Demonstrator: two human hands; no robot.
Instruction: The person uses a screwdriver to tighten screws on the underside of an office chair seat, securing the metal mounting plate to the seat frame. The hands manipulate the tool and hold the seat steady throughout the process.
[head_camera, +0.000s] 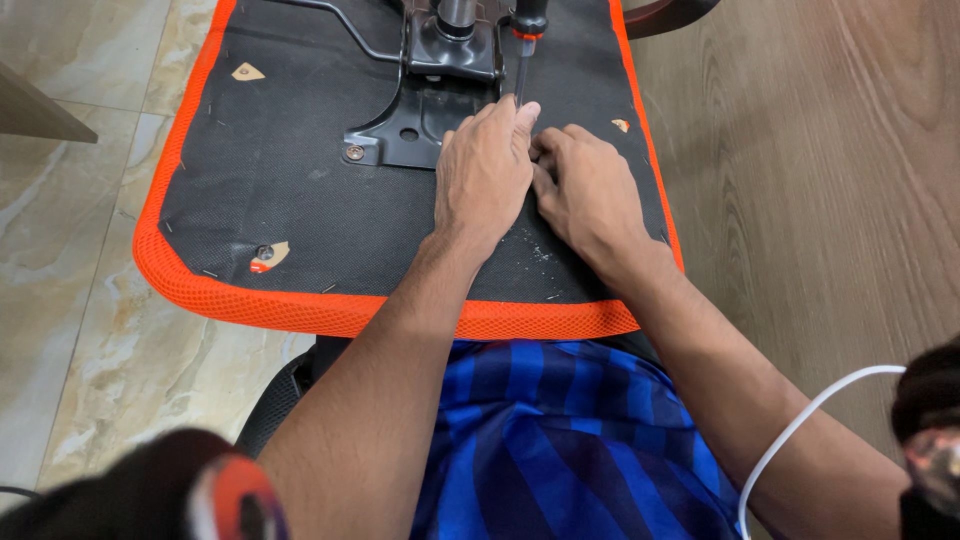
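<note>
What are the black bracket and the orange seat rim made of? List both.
Black bracket: looks like painted sheet metal, with a smooth sheen, stamped holes and a bolt.
Orange seat rim: seems mesh fabric over padding, shown by its fine weave texture and soft rounded edge.

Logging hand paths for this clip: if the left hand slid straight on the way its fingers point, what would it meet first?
The left hand points up the seat underside; its fingertips already touch the screwdriver shaft. Just beyond lies the black metal bracket, though depth is hard to judge.

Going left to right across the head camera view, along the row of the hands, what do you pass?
Tiled floor → orange seat edge → bolt → left hand → right hand → wooden surface.
</note>
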